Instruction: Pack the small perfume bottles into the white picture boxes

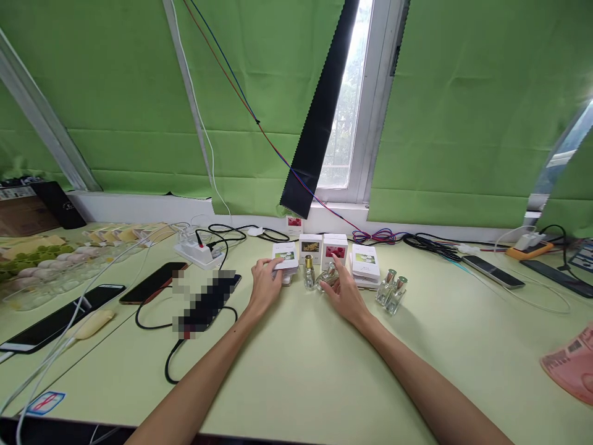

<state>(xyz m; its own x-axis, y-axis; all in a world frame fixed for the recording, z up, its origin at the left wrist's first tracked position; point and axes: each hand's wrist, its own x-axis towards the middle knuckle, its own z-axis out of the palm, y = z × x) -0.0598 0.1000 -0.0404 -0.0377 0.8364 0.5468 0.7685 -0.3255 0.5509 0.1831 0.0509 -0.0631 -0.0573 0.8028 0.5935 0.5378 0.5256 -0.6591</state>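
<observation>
My left hand (266,283) is closed at the left edge of a stack of white cards (285,254) with a green picture on top. Between the thumb and fingers of my right hand (343,290) is a small glass bottle (327,275), tilted to one side. Just left of it stands a glass bottle with a gold cap (309,272). Behind are a white box with a yellow-flower picture (310,247) and a white box with a red picture (335,250). Right of them lies another white card stack (365,262). Two silver-capped glass bottles (391,292) lean together near my right wrist.
Several phones (155,283) and cables lie on the left of the table (296,383), near a white power strip (199,252). Egg trays (50,266) are at far left. Coiled black cables (428,245) run along the wall. A pink patterned item (572,364) sits at the right edge.
</observation>
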